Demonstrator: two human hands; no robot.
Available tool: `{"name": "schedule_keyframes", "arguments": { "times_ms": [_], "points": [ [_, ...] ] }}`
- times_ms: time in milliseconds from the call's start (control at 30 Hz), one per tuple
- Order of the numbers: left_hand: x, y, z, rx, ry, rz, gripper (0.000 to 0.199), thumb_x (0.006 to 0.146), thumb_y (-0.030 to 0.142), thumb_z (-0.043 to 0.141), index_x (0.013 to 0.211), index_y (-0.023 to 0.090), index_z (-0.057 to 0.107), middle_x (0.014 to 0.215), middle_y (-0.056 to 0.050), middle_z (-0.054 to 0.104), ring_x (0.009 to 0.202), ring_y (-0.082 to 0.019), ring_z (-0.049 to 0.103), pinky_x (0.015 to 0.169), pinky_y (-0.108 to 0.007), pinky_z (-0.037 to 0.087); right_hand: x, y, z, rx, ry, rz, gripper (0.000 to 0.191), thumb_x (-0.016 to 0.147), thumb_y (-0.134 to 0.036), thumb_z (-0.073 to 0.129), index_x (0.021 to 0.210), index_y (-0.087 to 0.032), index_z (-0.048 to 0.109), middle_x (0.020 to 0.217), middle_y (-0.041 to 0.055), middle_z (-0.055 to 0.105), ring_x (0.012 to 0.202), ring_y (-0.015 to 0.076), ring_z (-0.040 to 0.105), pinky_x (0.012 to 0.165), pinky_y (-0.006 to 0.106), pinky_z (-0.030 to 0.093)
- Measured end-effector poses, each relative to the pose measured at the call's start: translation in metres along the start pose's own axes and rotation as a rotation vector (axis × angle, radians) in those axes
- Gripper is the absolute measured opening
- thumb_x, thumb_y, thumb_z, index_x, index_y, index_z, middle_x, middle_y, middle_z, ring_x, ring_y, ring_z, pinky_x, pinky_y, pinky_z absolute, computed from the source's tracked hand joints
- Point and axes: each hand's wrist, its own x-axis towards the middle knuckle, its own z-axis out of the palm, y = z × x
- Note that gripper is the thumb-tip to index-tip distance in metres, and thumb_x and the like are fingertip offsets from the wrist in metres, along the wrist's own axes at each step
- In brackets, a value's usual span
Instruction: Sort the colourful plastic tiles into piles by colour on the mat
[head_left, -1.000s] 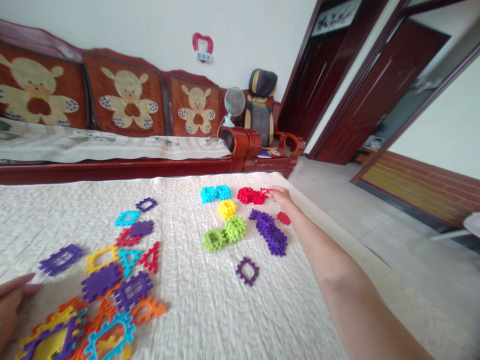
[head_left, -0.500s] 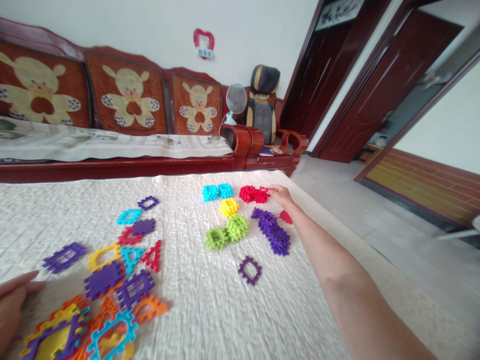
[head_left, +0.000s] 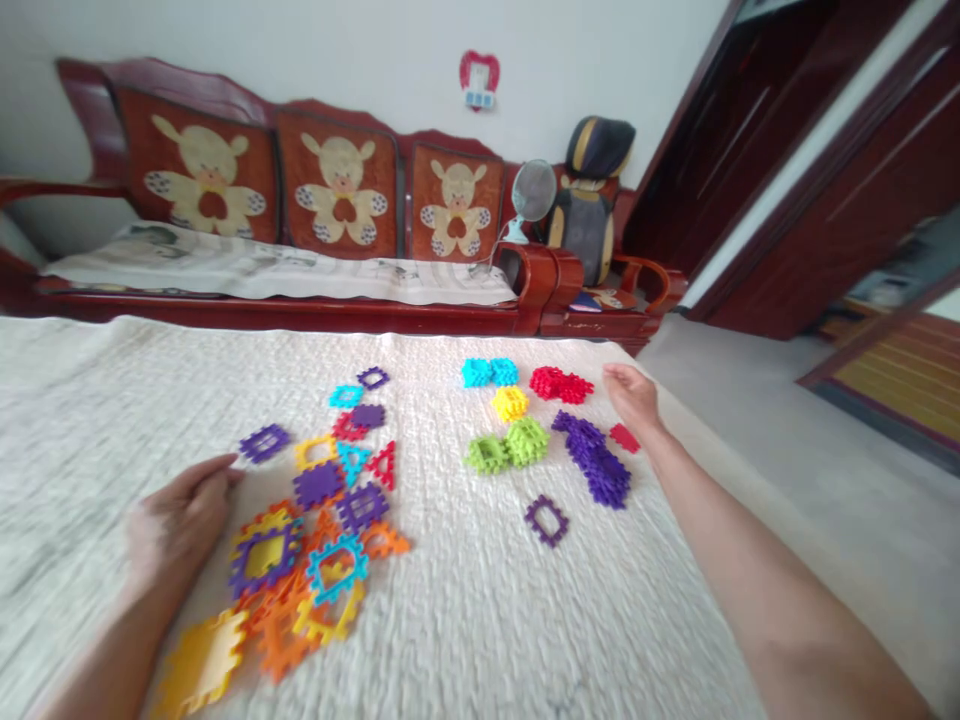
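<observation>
My left hand [head_left: 184,515] hovers by the mixed pile at left, index finger stretched out and nothing held. Nearest its fingertips is a purple window-frame building piece [head_left: 264,443]. Beside it lie a solid purple square [head_left: 319,485], a blue frame [head_left: 337,568] and a large yellow piece [head_left: 202,660]. My right hand [head_left: 631,395] is just right of the red stack [head_left: 561,385], apart from it, with curled fingers and no piece visible in them. A single red piece [head_left: 624,437] lies below that hand, close to the purple stack [head_left: 596,460].
Blue [head_left: 490,372], yellow [head_left: 511,403] and green [head_left: 527,442] stacks stand left of the red and purple ones. A lone purple frame [head_left: 547,521] lies in front. The quilted cream cloth [head_left: 450,620] covers the surface; beyond is a wooden sofa [head_left: 420,316].
My right hand has let go of the red piece at the red stack and drawn back right. My left hand has come further into view beside the pile. The view has swung left.
</observation>
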Motion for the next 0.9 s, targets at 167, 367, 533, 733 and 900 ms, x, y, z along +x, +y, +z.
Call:
{"name": "schedule_keyframes", "arguments": {
  "times_ms": [167,367,533,733,900],
  "points": [
    [0.004,0.0,0.007,-0.142,-0.061,-0.027,0.035,0.074,0.031,0.052,0.1,0.024,0.075,0.086,0.001,0.077,0.082,-0.021,0.069,0.089,-0.035,0.055,-0.07,-0.065,0.018,0.199,-0.138,-0.107,0.032,0.073,-0.041,0.069,0.096,-0.019,0.071,0.089,0.0051,0.073,0.077,0.0186,0.067,0.078,0.035,0.055],
    [-0.002,0.009,0.005,-0.21,-0.061,0.009,0.037,0.075,0.03,0.049,0.097,0.023,0.077,0.083,-0.001,0.076,0.08,-0.02,0.069,0.085,-0.029,0.055,-0.203,-0.119,0.1,0.194,-0.59,-0.123,0.027,0.077,-0.036,0.062,0.096,-0.02,0.071,0.09,0.0067,0.074,0.079,0.02,0.068,0.074,0.032,0.056],
    [-0.001,0.011,0.006,-0.236,-0.08,0.009,0.038,0.076,0.028,0.047,0.099,0.021,0.077,0.083,-0.001,0.076,0.083,-0.02,0.069,0.088,-0.03,0.054,-0.25,-0.117,0.16,0.074,-0.698,-0.351,0.043,0.07,-0.02,0.055,0.112,-0.021,0.069,0.121,0.0088,0.07,0.11,0.0245,0.065,0.101,0.042,0.051],
    [-0.001,0.011,0.008,-0.258,-0.082,0.0,0.037,0.076,0.029,0.049,0.099,0.022,0.077,0.084,-0.001,0.077,0.082,-0.021,0.069,0.086,-0.031,0.054,-0.242,-0.108,0.181,0.043,-0.836,-0.503,0.06,0.068,-0.01,0.046,0.122,-0.024,0.067,0.132,0.0056,0.066,0.129,0.0228,0.055,0.117,0.045,0.038],
    [-0.002,0.008,0.01,-0.266,-0.068,0.023,0.036,0.076,0.029,0.05,0.098,0.022,0.077,0.083,-0.002,0.076,0.083,-0.021,0.069,0.088,-0.032,0.054,-0.242,-0.108,0.182,-0.012,-0.876,-0.592,0.056,0.072,-0.011,0.046,0.122,-0.023,0.067,0.131,0.0073,0.065,0.126,0.0257,0.056,0.114,0.048,0.038]
  ]
}}
